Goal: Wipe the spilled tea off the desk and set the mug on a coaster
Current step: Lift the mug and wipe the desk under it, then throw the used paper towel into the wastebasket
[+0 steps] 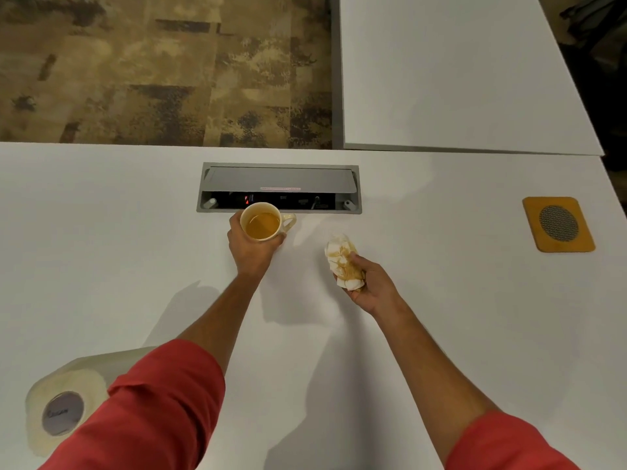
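A cream mug (263, 221) half full of amber tea is at the middle of the white desk (101, 232), its handle pointing right. My left hand (249, 247) is wrapped around the mug's left side. My right hand (368, 286) holds a crumpled white paper towel (342, 261) stained brown with tea, just above the desk to the right of the mug. A square orange coaster (558, 224) with a round grey mesh centre lies far to the right near the desk's edge. No wet spill shows on the desk surface.
A grey recessed power and cable box (278, 179) with its lid open sits just behind the mug. A roll of paper towels (64, 398) lies at the near left. A second white desk (458, 72) adjoins at the back right; patterned carpet lies beyond.
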